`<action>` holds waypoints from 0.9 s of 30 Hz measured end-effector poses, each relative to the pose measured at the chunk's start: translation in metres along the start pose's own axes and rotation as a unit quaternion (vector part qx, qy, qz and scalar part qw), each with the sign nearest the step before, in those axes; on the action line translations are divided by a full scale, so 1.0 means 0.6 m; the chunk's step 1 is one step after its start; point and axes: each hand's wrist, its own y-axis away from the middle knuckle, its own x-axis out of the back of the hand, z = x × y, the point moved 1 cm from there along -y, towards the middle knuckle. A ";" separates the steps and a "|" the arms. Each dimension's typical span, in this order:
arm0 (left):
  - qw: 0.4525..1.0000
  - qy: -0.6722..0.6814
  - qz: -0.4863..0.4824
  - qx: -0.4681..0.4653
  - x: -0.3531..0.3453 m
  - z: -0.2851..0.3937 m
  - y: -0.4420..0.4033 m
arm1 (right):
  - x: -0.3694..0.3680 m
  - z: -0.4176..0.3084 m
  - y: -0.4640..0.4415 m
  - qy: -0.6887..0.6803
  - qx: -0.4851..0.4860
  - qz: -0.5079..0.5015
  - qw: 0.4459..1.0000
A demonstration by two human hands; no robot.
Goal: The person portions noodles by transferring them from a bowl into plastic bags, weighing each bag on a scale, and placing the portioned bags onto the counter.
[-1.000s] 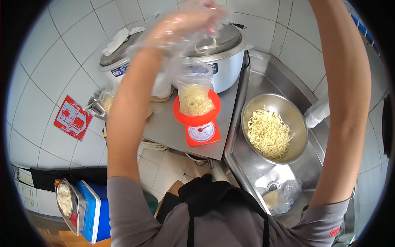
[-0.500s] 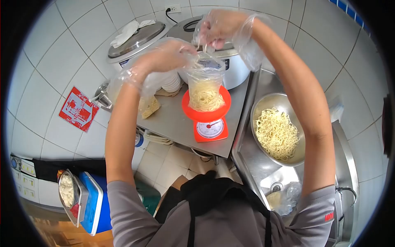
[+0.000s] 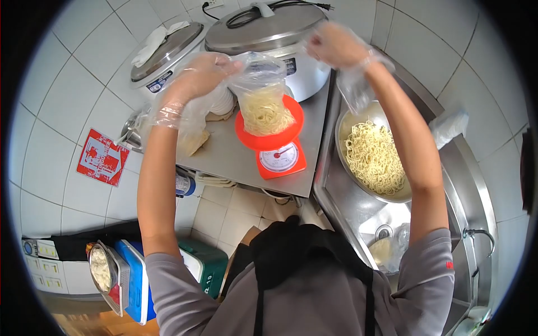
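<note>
Plainly, in the head view the gloved left hand (image 3: 203, 73) pinches the rim of a clear plastic bag (image 3: 262, 81) between its fingers. Below those fingertips the bag's wheat noodles (image 3: 268, 116) rest on the red pan (image 3: 274, 142) of a dial kitchen scale (image 3: 280, 159). The gloved right hand (image 3: 341, 46) has curled fingers just before a large rice cooker (image 3: 263, 32); whether they grip anything, I cannot tell. Beneath them sits a steel bowl (image 3: 376, 112) of loose noodles (image 3: 372, 157).

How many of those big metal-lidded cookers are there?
2: the left cooker, with a white cloth on top, and the larger right cooker, behind the red scale. I see no others.
</note>
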 end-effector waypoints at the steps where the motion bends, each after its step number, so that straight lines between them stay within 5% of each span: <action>1: 0.998 0.017 -0.035 0.044 0.000 0.000 -0.004 | -0.053 0.070 0.025 0.032 -0.011 0.008 0.999; 2: 0.998 0.025 -0.030 0.052 -0.003 -0.004 -0.004 | -0.102 0.138 0.052 0.062 -0.021 0.016 0.998; 4: 0.997 0.039 -0.017 0.066 -0.011 -0.014 -0.006 | -0.137 0.171 0.148 0.145 -0.128 -0.193 0.962; 6: 0.997 0.047 -0.021 0.051 -0.009 -0.008 0.007 | -0.244 0.270 0.258 0.214 -0.158 -0.194 0.944; 8: 0.997 0.061 -0.033 0.027 -0.002 0.001 0.023 | -0.267 0.246 0.310 0.215 -0.349 -0.264 0.873; 11: 0.995 0.095 -0.043 0.006 0.003 0.012 0.047 | -0.282 0.252 0.357 0.191 -0.397 -0.184 0.879; 14: 0.991 0.123 -0.010 0.044 0.017 0.022 0.058 | -0.246 0.276 0.356 0.170 -0.336 -0.195 0.905; 18: 0.988 0.135 0.010 0.074 0.037 0.006 0.045 | -0.113 0.222 0.324 0.141 -0.301 -0.072 0.940; 21: 0.988 0.140 0.028 0.059 0.045 0.006 0.043 | -0.036 0.214 0.282 0.158 -0.251 -0.135 0.945; 25: 0.989 0.123 0.031 0.074 0.063 0.019 0.048 | 0.049 0.182 0.262 0.097 -0.144 0.042 0.984; 27: 0.989 0.120 0.031 0.076 0.067 0.024 0.050 | 0.098 0.137 0.244 0.031 -0.205 0.054 0.977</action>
